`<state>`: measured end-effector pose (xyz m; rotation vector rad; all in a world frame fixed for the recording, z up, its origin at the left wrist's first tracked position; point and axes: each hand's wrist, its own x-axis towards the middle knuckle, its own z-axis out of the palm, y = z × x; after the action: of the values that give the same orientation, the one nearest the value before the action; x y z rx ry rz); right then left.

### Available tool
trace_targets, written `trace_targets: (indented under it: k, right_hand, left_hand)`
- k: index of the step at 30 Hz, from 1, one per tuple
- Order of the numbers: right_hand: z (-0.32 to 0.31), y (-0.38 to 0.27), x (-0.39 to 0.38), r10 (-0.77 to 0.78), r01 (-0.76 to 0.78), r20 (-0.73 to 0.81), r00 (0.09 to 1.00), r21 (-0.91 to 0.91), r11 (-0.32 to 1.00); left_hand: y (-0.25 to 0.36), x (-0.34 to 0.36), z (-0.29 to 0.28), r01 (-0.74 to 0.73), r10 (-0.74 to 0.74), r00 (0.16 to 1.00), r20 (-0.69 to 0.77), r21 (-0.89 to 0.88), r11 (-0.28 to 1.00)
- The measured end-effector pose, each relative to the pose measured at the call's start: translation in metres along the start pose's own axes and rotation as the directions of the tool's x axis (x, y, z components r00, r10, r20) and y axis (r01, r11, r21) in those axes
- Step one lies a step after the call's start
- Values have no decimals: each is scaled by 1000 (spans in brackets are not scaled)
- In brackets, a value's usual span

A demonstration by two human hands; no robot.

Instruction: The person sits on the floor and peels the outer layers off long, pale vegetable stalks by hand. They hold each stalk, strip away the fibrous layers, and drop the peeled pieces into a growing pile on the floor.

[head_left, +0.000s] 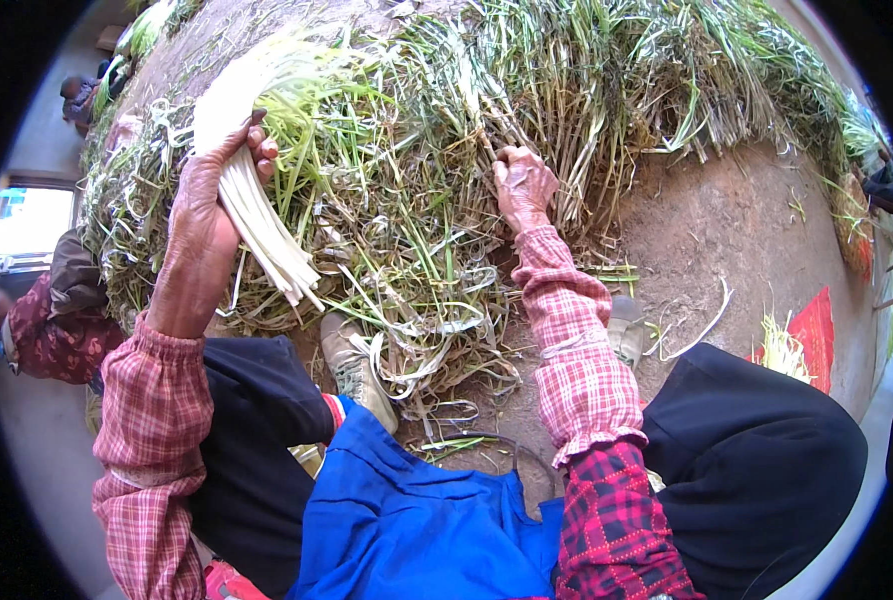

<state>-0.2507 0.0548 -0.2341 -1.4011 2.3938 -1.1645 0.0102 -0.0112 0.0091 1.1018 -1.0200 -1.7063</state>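
Note:
My left hand is raised at the left, its fingers closed round a bunch of pale leafy stalks. The white, trimmed-looking ends point down and to the right, while the yellow-green leaves fan out above the hand. Farther right, my right hand is closed on some long stalks at the near edge of a big heap of green leafy stalks. These are rougher and browner at their lower ends than the held bunch. My right fingertips are partly hidden.
Loose peelings and withered leaves lie thickly between my shoes. On the right, pale stalks rest by a red cloth or sack. Another person's patterned sleeve shows at the left, and a person sits farther back.

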Motion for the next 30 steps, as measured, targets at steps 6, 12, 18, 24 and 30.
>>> trace_targets:
  k: [6, 12, 18, 24, 30]
  right_hand:
    - [-40, -30, -24, 165, -132, -10, 986, 548, 826]
    - [-19, -62, -55, 320, -599, 563, 762, 801, 15]
    - [-37, -98, -67, 31, -440, 442, 896, 877, 192]
    - [-45, -131, -101, -187, -406, 476, 860, 858, 316]
    - [-39, -149, -112, -313, -287, 477, 822, 820, 496]
  left_hand:
    - [0, 2, 0, 47, -49, 998, -44, -34, 998]
    - [-8, 4, -2, 4, -5, 1000, 24, 44, 999]
    - [-17, 4, -2, 61, -47, 995, -90, 154, 986]
    - [-29, -5, 7, 123, -119, 992, -29, 281, 952]
    - [-38, -8, 6, 157, -173, 985, 27, 298, 942]
